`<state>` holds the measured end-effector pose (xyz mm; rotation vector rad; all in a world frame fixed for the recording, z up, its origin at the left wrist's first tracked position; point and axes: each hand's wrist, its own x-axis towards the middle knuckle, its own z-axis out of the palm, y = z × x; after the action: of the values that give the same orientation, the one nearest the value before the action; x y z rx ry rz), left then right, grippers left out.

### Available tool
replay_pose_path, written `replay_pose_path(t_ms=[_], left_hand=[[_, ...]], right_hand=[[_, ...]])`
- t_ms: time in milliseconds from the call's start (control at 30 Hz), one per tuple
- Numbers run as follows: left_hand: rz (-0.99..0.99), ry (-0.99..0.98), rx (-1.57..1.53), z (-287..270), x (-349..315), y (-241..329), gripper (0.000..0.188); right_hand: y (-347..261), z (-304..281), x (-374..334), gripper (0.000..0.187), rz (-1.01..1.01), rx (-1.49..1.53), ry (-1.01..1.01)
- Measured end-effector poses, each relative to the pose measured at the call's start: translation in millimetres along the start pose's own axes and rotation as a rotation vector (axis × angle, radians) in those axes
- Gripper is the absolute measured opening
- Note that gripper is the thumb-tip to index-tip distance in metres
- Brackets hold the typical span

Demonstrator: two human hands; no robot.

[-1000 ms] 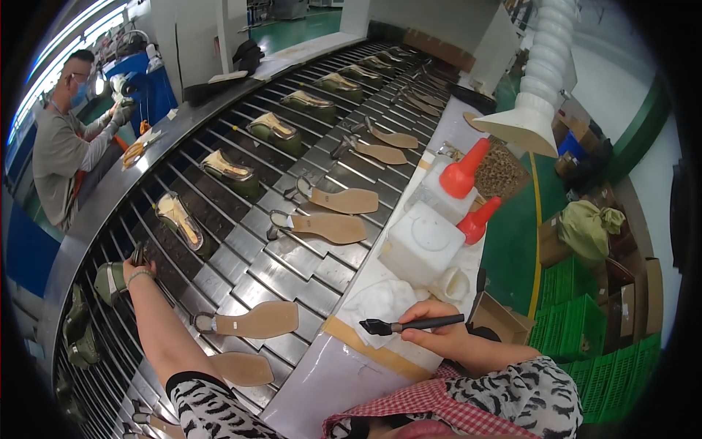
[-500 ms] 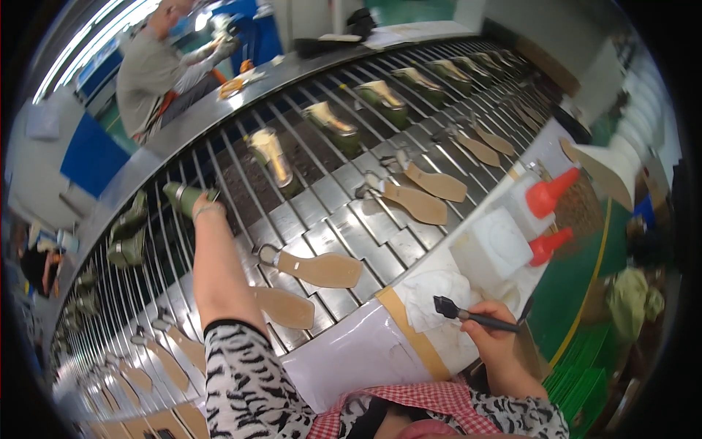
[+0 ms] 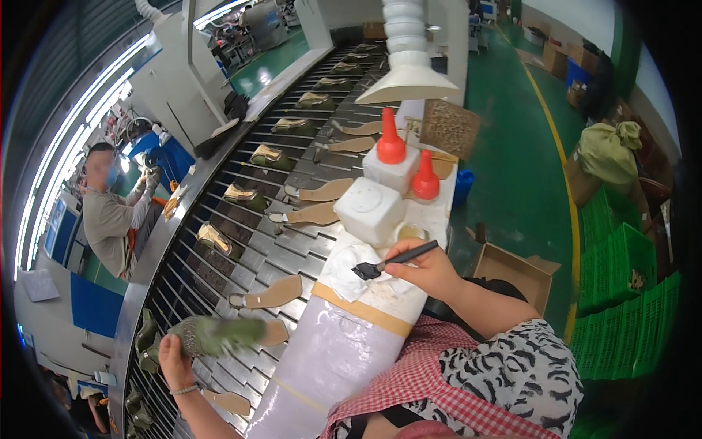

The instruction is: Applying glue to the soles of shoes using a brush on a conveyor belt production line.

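Observation:
My left hand (image 3: 175,364) grips one end of a green shoe upper (image 3: 223,335), raised above the rods of the conveyor and blurred by motion. Behind it, a tan sole (image 3: 276,333) is partly covered. Another sole (image 3: 274,294) lies just beyond, and one more (image 3: 230,402) is beside my left wrist. In my right hand (image 3: 431,272) is a black-handled brush (image 3: 412,253), its dark tip pointing left over a crumpled white cloth (image 3: 342,265). Close by stand a square white container (image 3: 369,212) and white bottles with red nozzle caps (image 3: 391,146).
Several green shoes (image 3: 245,196) with yellowish undersides line the conveyor (image 3: 219,289). A white extraction hood (image 3: 406,80) hangs over the bench's far end. Across the conveyor a person (image 3: 117,212) works. Green crates (image 3: 621,322) and a cardboard box (image 3: 515,274) stand at right.
My left hand has lifted the green shoe upper off the conveyor and brought it nearer. My right hand still holds the brush by the cloth. The head view has swung to the right.

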<state>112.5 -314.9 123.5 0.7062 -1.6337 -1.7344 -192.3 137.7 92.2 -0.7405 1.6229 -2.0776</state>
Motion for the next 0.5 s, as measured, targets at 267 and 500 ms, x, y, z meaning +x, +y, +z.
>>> replay_pose_path(t_ms=[267, 500], left_hand=[[-0.209, -0.507, 0.551, 79, -66, -52, 0.041], [0.258, -0.297, 1.234, 156, -160, -73, 0.07]], right_hand=[[-25, -41, 8, 0.013, -0.152, -0.317, 0.035], [-14, -79, 44, 0.017, -0.072, -0.743, 0.031]])
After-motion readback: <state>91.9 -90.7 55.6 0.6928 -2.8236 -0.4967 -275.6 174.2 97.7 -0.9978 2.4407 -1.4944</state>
